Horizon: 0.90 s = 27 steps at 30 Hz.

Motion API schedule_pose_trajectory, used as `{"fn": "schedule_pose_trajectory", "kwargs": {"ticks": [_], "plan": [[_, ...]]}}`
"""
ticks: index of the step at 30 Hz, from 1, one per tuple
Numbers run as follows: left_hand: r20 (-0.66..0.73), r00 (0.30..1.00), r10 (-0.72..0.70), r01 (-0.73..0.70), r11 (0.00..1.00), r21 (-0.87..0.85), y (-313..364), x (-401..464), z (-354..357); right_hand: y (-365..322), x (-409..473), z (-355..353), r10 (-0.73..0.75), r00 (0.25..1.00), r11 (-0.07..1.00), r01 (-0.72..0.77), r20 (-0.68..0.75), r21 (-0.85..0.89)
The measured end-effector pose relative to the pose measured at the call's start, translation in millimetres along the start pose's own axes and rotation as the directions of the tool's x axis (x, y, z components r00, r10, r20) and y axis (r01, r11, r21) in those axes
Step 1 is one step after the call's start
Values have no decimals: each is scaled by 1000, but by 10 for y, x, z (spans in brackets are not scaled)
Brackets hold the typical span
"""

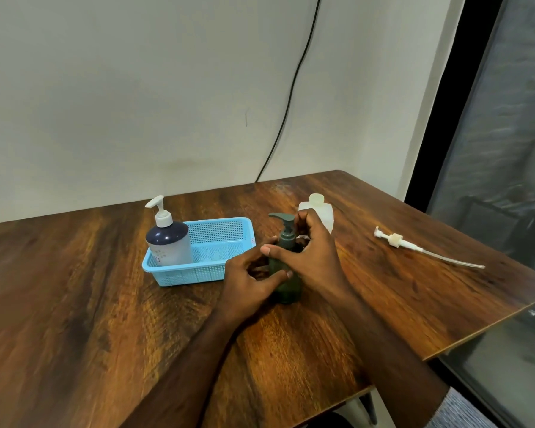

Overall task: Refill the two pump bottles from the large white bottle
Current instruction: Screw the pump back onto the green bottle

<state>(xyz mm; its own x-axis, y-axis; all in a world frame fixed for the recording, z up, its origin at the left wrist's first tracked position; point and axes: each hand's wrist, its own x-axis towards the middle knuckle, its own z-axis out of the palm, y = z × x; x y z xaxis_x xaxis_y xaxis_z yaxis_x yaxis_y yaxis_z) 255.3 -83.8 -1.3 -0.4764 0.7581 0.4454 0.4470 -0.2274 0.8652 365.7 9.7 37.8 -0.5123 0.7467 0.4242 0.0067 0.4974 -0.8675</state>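
Note:
A dark green pump bottle [286,284] stands upright on the wooden table [105,288] in front of me. My left hand [247,281] grips its body from the left. My right hand [309,254] curls round its neck and collar just under the green pump head. Behind my right hand stands the large white bottle [320,210], partly hidden. A second pump bottle [169,240], grey-white with a dark top and white pump, stands in the left end of a blue basket [217,251].
A loose white pump with a long dip tube [414,247] lies on the table to the right. A black cable [294,84] runs down the wall behind. The table's right edge borders a dark window frame [464,118].

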Motion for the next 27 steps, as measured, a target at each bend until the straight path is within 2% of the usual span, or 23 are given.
{"fn": "schedule_pose_trajectory", "kwargs": {"ticks": [3,6,9,14,16,18,21,23,25,27], "plan": [[4,1000,-5,5,1000,-23,7,-4,-4,45,-55,-24,-12,997,989,0,80,146],[11,1000,-7,7,999,-37,5,8,3,88,-74,-45,-5,997,965,-14,74,262],[8,1000,-15,15,998,-53,3,11,-11,69,-66,-31,38,999,987,-39,10,158],[11,1000,-17,17,1000,-22,5,24,8,-55,-37,-22,-10,983,999,17,-184,37],[9,1000,-1,1,1000,3,2,29,9,-87,-27,24,3,985,999,-10,-175,-39],[-1,1000,9,-9,1000,4,4,25,-7,-100,-49,71,41,994,998,-45,-106,-32],[8,1000,24,-24,1000,-9,-19,23,-24,-22,-106,63,60,997,993,-64,43,96],[15,1000,4,-3,999,-32,-18,25,-20,26,-139,8,75,994,975,-90,78,204],[14,1000,-5,6,999,-44,-21,33,-16,40,-141,-37,78,996,976,-84,38,202],[18,1000,-10,11,999,-44,-12,37,-18,19,-138,-39,69,996,991,-62,-59,121]]}}
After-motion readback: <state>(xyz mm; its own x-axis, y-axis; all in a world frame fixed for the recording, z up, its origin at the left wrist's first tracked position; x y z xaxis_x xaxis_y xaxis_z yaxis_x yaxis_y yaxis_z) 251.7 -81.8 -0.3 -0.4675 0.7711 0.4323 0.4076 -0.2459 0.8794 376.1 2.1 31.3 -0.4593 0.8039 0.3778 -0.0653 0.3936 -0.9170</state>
